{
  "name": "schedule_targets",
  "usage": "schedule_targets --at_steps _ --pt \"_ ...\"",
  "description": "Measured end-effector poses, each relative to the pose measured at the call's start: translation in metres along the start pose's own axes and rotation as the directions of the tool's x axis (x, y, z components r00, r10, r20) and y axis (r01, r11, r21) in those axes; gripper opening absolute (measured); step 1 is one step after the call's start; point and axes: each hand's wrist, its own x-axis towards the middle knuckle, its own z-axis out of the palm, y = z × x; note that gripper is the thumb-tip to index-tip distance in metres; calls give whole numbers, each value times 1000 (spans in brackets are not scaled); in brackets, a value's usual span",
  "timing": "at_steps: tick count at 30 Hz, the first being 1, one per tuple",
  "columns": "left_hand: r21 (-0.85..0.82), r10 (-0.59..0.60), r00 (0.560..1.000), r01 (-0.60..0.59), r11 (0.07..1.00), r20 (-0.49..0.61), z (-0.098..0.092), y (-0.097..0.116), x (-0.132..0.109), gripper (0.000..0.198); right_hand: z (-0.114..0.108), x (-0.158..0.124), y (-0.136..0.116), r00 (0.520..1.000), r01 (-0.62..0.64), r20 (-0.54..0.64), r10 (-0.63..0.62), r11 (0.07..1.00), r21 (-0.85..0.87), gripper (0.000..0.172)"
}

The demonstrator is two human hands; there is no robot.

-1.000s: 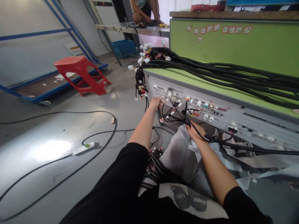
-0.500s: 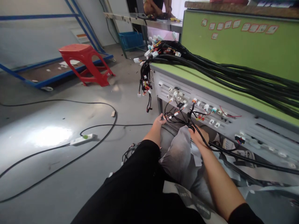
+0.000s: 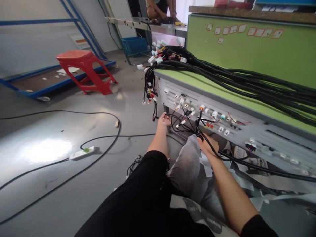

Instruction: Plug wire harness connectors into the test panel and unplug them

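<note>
My right hand (image 3: pixel 209 144) is closed round the black wire harness (image 3: pixel 198 131) where its branches meet, just below the grey connector board (image 3: pixel 237 134). To the left, my left hand (image 3: pixel 164 119) has its fingers curled on the end of a thin black wire (image 3: pixel 173 115) from that harness. What sits at its fingertips is too small to make out. A white connector with red wire (image 3: pixel 181 123) hangs between my hands. Other branches run up to the board, among them an orange-and-white connector (image 3: pixel 202 108) and a teal-and-white connector (image 3: pixel 222 117).
Thick black cable bundles (image 3: pixel 222 77) lie along the green bench top, their connector ends (image 3: pixel 150 90) drooping over its left corner. A red stool (image 3: pixel 85 67), a blue wheeled frame (image 3: pixel 58 87) and a power strip (image 3: pixel 82 152) stand or lie on the floor. Another person (image 3: pixel 161 10) sits behind.
My left hand has drawn a little left, off the white connectors and onto a thin wire end. My right hand keeps its hold on the harness. The view has shifted slightly.
</note>
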Motion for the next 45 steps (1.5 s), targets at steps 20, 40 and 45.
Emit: schedule_targets --at_steps 20,40,45 --pt "624 319 802 -594 507 505 36 95 -144 26 -2 0 -1 999 -36 28 35 999 19 35" --pt "284 283 934 -216 934 -221 -68 -8 -155 27 -1 -1 -1 999 -3 33 2 1000 20 36" --pt "355 334 920 -248 901 -205 -49 -21 -147 24 -3 -2 -2 999 -10 49 8 999 34 34"
